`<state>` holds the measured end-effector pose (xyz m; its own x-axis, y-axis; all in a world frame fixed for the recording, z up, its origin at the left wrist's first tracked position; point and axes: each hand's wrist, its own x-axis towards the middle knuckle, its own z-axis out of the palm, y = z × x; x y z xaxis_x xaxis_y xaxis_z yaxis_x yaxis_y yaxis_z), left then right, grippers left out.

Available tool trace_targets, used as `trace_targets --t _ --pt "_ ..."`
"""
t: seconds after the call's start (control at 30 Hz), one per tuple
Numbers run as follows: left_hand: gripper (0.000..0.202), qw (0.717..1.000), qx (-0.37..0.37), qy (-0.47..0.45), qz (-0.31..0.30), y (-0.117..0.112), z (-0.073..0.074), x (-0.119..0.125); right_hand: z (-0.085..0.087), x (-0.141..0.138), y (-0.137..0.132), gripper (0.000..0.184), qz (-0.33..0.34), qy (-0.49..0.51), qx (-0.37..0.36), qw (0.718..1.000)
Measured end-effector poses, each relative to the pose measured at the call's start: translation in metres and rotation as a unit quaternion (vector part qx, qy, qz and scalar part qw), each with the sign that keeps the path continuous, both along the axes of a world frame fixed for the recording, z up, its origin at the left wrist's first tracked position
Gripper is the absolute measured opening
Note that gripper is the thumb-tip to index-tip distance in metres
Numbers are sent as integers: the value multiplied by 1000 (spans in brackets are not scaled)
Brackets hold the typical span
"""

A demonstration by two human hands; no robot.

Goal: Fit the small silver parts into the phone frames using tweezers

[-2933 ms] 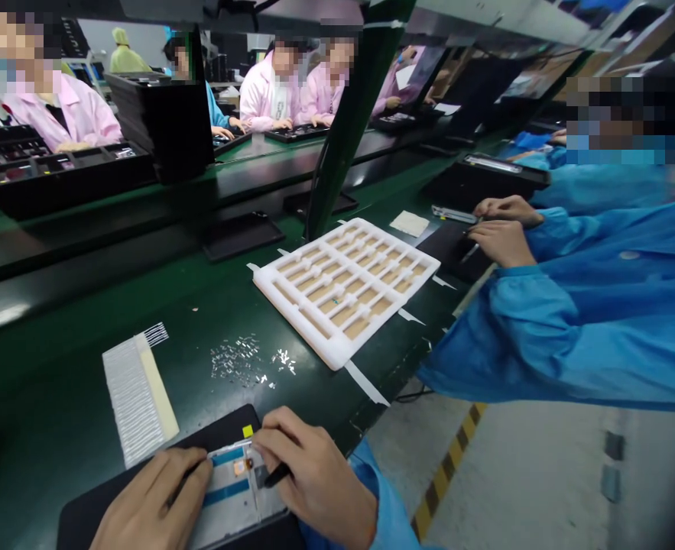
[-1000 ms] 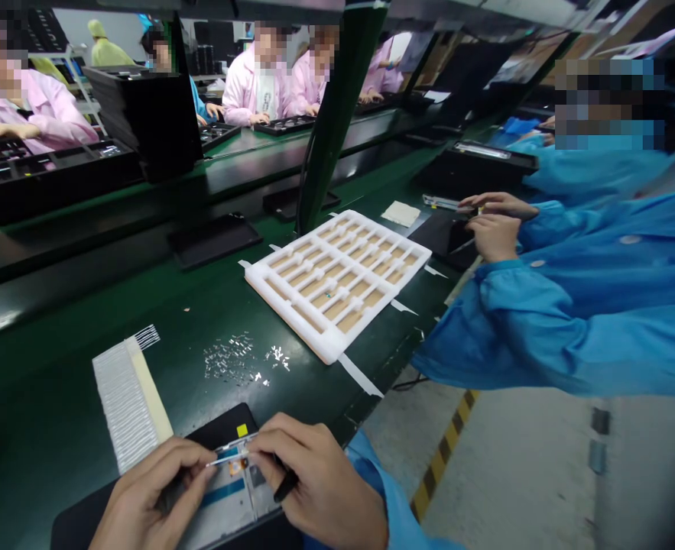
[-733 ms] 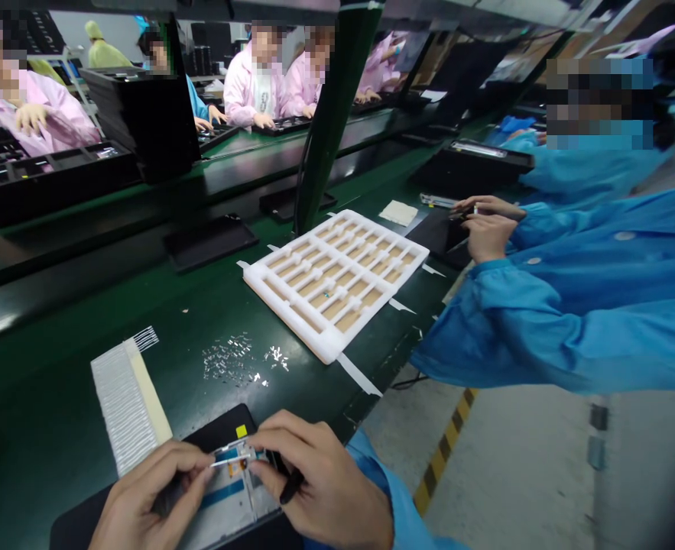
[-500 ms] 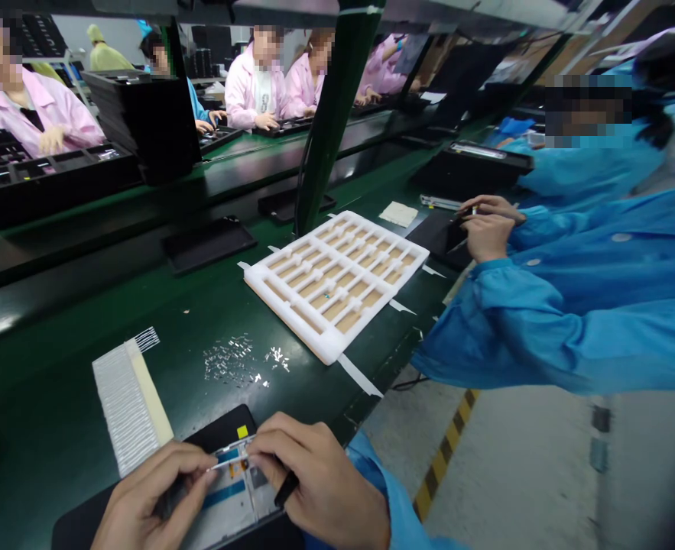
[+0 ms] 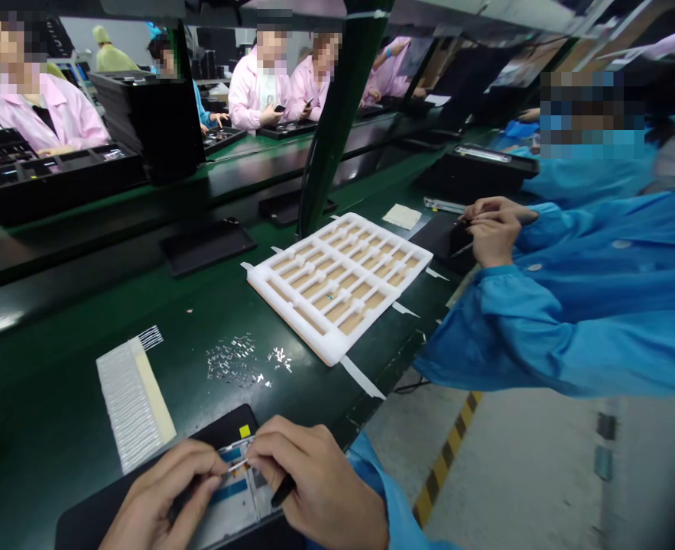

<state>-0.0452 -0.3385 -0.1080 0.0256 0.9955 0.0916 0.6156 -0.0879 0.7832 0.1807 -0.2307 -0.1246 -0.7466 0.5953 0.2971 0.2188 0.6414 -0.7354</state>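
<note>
In the head view, the left hand (image 5: 168,493) and right hand (image 5: 322,477) pinched opposite ends of a thin pale strip (image 5: 237,464) over the silvery panel (image 5: 231,513); the right also cradled a black tool (image 5: 283,490). Light, even pressure probably suited so slender a piece.

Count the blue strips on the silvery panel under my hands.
2 in view: the far strip toward the far edge of the silvery panel, and the near strip beside the left hand. The left hand and right hand may hide more.
</note>
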Motion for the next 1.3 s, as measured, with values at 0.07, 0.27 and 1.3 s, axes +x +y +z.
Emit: trace_targets --t 0.07,0.27,1.3 --pt "8 1000 -3 3 2 0 0 0 -1 0 0 16 -2 -4 -1 1000" --pt "10 1000 -9 0 3 0 2 1 -2 -1 0 18 -4 -3 3 1000" --pt "40 897 157 409 -63 -27 -14 -26 -9 -4 4 32 4 -113 130 985"
